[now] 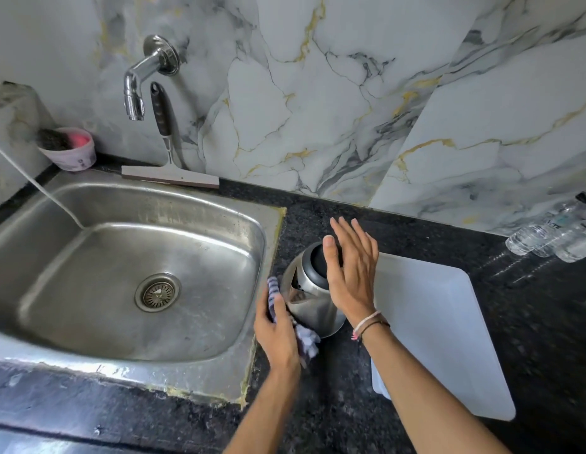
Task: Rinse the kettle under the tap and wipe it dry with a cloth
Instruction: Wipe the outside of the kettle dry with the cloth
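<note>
A steel kettle (309, 298) with a dark lid stands upright on the black counter just right of the sink. My left hand (278, 335) holds a striped blue-and-white cloth (303, 335) pressed against the kettle's lower left side. My right hand (350, 267) is flat, fingers spread, resting against the kettle's top and right side. The chrome tap (138, 83) juts from the wall above the sink at upper left; no water runs from it.
The steel sink (88, 326) fills the left. A squeegee (167, 158) leans on the wall behind it, next to a pink cup (75, 158) with scrubbers. A white cutting board (448, 339) lies right of the kettle. Plastic bottles (553, 234) lie at far right.
</note>
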Demonstrator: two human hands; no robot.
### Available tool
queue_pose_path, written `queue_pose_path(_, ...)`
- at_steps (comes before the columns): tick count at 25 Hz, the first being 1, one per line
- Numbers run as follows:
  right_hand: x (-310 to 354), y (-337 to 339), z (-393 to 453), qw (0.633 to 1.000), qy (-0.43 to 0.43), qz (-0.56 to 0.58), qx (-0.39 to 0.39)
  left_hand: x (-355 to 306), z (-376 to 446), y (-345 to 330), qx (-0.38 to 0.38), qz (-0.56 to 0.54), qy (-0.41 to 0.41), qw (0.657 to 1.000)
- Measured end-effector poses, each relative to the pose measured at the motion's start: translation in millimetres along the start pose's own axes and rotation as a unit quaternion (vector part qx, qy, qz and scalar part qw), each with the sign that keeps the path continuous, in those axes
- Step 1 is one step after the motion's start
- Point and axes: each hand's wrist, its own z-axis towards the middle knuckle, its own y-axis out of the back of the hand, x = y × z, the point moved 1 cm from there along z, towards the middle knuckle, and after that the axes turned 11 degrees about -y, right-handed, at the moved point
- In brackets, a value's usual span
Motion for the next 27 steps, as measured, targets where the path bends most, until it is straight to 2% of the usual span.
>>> queue_pose_path(3, 7.9, 10.0, -1.9, 0.999, -0.024, 0.018, 0.044, -18.7, -23.3, 11.6, -0.040, -0.076, 0.032, 0.996)
queue_pose_path(5, 10.9, 18.2, -13.8, 0.989, -0.056, 0.104, 0.093, -53.6, -18.1, 13.9, -0.070, -0.130, 0.046, 0.988)
queue_pose_path(6, 11.4, 22.8, -23.5, 0.975, -0.071, 0.171, 0.124, -73.8, -16.2, 14.3, -0.054, -0.149, 0.017, 0.987)
queue_pose_path(9, 20.7, 37.0, -50.1, 0.906, -0.098, 0.354, 0.211, -133.9, -28.3, -8.8, 0.092, -0.151, -0.063, 0.982)
queue_pose_path(11, 27.5, 46.8, -56.3, 0.839, -0.154, 0.462, 0.241, -158.7, -49.3, -36.4, 0.230, -0.124, -0.040, 0.964)
queue_pose_path(14, 22.3, 61.5, -54.7, 0.760, -0.233, 0.574, 0.197, -171.4, -60.4, -52.0, 0.381, -0.004, -0.070, 0.922)
queue_pose_path(17, 7.1, 77.0, -53.0, 0.686, -0.282, 0.660, 0.117, -183.5, -23.7, -43.5, 0.385, 0.152, -0.203, 0.888)
queue_pose_path(18, 1.9, 80.8, -55.1, 0.661, -0.308, 0.677, 0.101, -187.0, -5.7, -39.1, 0.375, 0.194, -0.256, 0.869)
queue_pose_path(19, -2.9, 82.5, -57.9, 0.652, -0.322, 0.680, 0.090, -187.0, 13.9, -37.0, 0.378, 0.241, -0.306, 0.840)
queue_pose_path(20, -7.8, 83.2, -62.6, 0.670, -0.325, 0.663, 0.080, -183.2, 33.9, -37.8, 0.398, 0.304, -0.349, 0.792)
queue_pose_path(22, -15.5, 83.9, -72.3, 0.765, -0.298, 0.567, 0.063, -167.4, 65.8, -42.6, 0.464, 0.433, -0.399, 0.662)
queue_pose_path(23, -18.3, 82.0, -76.7, 0.814, -0.260, 0.514, 0.069, -157.0, 78.1, -44.2, 0.492, 0.474, -0.404, 0.608)
queue_pose_path(24, -20.6, 81.3, -79.5, 0.852, -0.214, 0.472, 0.077, -146.8, 85.4, -45.5, 0.516, 0.498, -0.404, 0.568)
queue_pose_path(25, -21.9, 81.8, -81.1, 0.888, -0.159, 0.423, 0.088, -136.5, 87.9, -46.6, 0.537, 0.508, -0.399, 0.543)
queue_pose_path(27, -18.4, 74.1, -80.4, 0.966, -0.018, 0.243, 0.091, -118.3, 93.3, -45.6, 0.561, 0.501, -0.387, 0.533)
